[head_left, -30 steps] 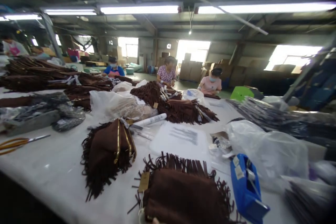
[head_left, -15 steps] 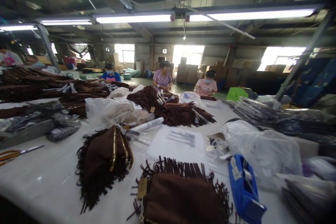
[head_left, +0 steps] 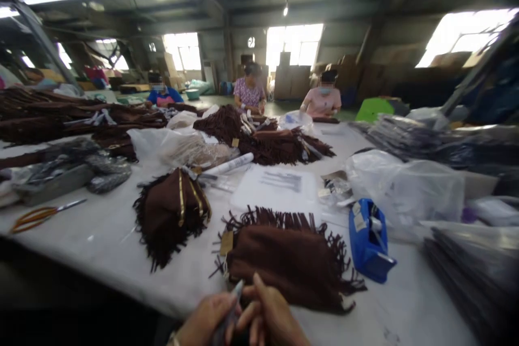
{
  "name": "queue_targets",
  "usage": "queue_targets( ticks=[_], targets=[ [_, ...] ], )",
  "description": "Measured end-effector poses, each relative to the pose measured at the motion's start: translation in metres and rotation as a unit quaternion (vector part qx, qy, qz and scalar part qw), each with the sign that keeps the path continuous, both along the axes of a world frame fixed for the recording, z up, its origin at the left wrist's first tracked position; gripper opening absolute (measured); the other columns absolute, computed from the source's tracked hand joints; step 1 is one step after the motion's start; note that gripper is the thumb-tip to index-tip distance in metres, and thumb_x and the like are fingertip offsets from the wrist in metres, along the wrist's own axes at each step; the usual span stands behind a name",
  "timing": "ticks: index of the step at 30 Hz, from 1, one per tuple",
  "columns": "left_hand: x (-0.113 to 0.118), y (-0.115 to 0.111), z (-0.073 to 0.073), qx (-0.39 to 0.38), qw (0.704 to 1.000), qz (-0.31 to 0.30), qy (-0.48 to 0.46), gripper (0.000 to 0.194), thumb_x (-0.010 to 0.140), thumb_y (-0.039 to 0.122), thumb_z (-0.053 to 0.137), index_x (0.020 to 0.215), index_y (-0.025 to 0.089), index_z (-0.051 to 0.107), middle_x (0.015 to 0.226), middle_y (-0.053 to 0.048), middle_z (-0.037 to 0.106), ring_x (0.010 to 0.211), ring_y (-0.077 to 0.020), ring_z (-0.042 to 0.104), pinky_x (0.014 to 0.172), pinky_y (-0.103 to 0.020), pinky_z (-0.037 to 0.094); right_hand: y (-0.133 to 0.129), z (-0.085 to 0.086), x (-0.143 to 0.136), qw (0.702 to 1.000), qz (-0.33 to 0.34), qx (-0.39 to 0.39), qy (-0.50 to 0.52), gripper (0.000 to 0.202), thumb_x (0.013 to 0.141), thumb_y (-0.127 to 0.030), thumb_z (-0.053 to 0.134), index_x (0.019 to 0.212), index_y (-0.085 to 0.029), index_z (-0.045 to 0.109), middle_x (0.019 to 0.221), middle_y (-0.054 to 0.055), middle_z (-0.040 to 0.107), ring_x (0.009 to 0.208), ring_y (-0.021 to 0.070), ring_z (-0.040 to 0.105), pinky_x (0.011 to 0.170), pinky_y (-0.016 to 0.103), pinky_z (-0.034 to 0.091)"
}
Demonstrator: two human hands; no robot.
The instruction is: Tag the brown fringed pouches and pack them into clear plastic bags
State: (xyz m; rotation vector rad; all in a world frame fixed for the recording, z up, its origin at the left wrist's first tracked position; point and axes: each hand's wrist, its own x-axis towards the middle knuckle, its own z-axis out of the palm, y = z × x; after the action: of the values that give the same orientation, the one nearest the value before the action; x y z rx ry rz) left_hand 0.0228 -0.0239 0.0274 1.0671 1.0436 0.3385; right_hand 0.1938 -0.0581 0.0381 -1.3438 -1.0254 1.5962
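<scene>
Left hand (head_left: 205, 318) and right hand (head_left: 271, 311) have come into frame. Left closed round slim tool (head_left: 232, 305); right fingers half-curled beside it, can't tell if gripping. Front bag (head_left: 284, 265) on table (head_left: 109, 259), just beyond.

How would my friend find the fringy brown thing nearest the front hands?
Find the big white table, then its near edge, where the left hand and right hand are. Just beyond lies the brown fringed piece. Its middle is plain, unlike the gold-striped bag to its left.

Left hand (head_left: 206, 318) curled; right hand (head_left: 273, 311) beside it, fingers bent.
</scene>
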Motion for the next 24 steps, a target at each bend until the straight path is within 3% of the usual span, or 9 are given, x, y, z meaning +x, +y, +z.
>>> queue_targets(
  ticks=[2, 3, 6, 9, 12, 14, 18, 21, 24],
  targets=[
    [-0.004, -0.004, -0.005, -0.017, 0.999, 0.032, -0.023, 0.055, 0.074, 0.068, 0.055, 0.080, 0.014, 0.060, 0.047, 0.002, 0.056, 0.037, -0.0080, 0.043, 0.038, -0.018, 0.031, -0.014, -0.012, 0.017, 0.993, -0.044, 0.050, -0.100, 0.053, 0.091, -0.057, 0.032, 0.115, -0.017, 0.058, 0.066, 0.004, 0.065, 0.052, 0.0175, 0.061, 0.048, 0.030, 0.049],
    [-0.005, -0.004, -0.006, -0.034, 0.998, 0.047, -0.027, 0.055, 0.073, 0.067, 0.057, 0.081, 0.013, 0.060, 0.049, 0.000, 0.058, 0.037, -0.0085, 0.044, 0.038, -0.019, 0.032, -0.019, -0.017, 0.028, 0.969, -0.066, 0.130, -0.200, 0.047, 0.091, -0.052, 0.039, 0.118, -0.020, 0.058, 0.077, 0.006, 0.068, 0.069, 0.0206, 0.066, 0.064, 0.035, 0.053],
    [-0.005, -0.001, 0.000, -0.091, 0.993, 0.073, -0.032, 0.054, 0.071, 0.062, 0.062, 0.083, 0.009, 0.061, 0.057, -0.005, 0.064, 0.042, -0.0102, 0.051, 0.042, -0.020, 0.039, -0.027, -0.033, 0.065, 0.825, -0.039, 0.326, -0.459, 0.048, 0.084, -0.034, 0.056, 0.131, -0.027, 0.049, 0.125, 0.008, 0.058, 0.124, 0.0298, 0.045, 0.106, 0.051, 0.031],
    [0.001, 0.012, 0.014, -0.116, 0.989, 0.078, -0.047, 0.052, 0.074, 0.059, 0.062, 0.086, 0.008, 0.063, 0.060, -0.006, 0.064, 0.045, -0.0100, 0.053, 0.045, -0.020, 0.042, -0.015, -0.044, 0.086, 0.739, 0.009, 0.382, -0.554, 0.048, 0.083, -0.017, 0.054, 0.130, -0.024, 0.049, 0.129, 0.006, 0.056, 0.128, 0.0277, 0.041, 0.108, 0.050, 0.028],
    [0.010, 0.034, 0.028, -0.090, 0.991, 0.070, -0.074, 0.056, 0.078, 0.063, 0.053, 0.087, 0.009, 0.063, 0.059, -0.006, 0.063, 0.043, -0.0104, 0.052, 0.044, -0.021, 0.041, 0.011, -0.039, 0.090, 0.738, 0.005, 0.381, -0.557, 0.036, 0.084, -0.009, 0.049, 0.116, -0.021, 0.059, 0.112, 0.005, 0.065, 0.110, 0.0226, 0.055, 0.098, 0.038, 0.041],
    [0.015, 0.050, 0.039, -0.039, 0.992, 0.084, -0.090, 0.060, 0.079, 0.066, 0.047, 0.086, 0.009, 0.063, 0.056, -0.005, 0.061, 0.042, -0.0105, 0.049, 0.044, -0.021, 0.040, 0.029, -0.024, 0.090, 0.753, -0.005, 0.364, -0.548, 0.031, 0.086, -0.010, 0.047, 0.111, -0.022, 0.060, 0.103, 0.005, 0.066, 0.098, 0.0208, 0.060, 0.087, 0.034, 0.047],
    [0.018, 0.072, 0.072, 0.204, 0.972, 0.110, -0.048, 0.048, 0.081, 0.058, 0.054, 0.092, 0.012, 0.063, 0.060, -0.001, 0.057, 0.054, -0.0117, 0.051, 0.053, -0.022, 0.041, 0.049, 0.027, 0.095, 0.784, -0.022, 0.322, -0.530, 0.025, 0.090, -0.020, 0.043, 0.107, -0.026, 0.061, 0.099, 0.003, 0.067, 0.087, 0.0195, 0.064, 0.074, 0.030, 0.048],
    [0.016, 0.080, 0.104, 0.401, 0.909, 0.085, 0.072, 0.033, 0.084, 0.046, 0.056, 0.098, 0.017, 0.062, 0.075, -0.002, 0.061, 0.070, -0.0154, 0.055, 0.067, -0.026, 0.044, 0.049, 0.063, 0.099, 0.800, -0.013, 0.296, -0.522, 0.023, 0.092, -0.024, 0.042, 0.105, -0.028, 0.060, 0.099, 0.001, 0.068, 0.086, 0.0191, 0.065, 0.073, 0.029, 0.047],
    [0.015, 0.088, 0.130, 0.552, 0.817, 0.084, 0.142, 0.024, 0.088, 0.040, 0.052, 0.099, 0.022, 0.062, 0.098, -0.004, 0.061, 0.094, -0.0203, 0.055, 0.085, -0.032, 0.043, 0.047, 0.084, 0.099, 0.803, -0.015, 0.289, -0.520, 0.023, 0.093, -0.026, 0.040, 0.104, -0.029, 0.060, 0.098, 0.000, 0.069, 0.087, 0.0192, 0.066, 0.073, 0.028, 0.046]
  ],
)
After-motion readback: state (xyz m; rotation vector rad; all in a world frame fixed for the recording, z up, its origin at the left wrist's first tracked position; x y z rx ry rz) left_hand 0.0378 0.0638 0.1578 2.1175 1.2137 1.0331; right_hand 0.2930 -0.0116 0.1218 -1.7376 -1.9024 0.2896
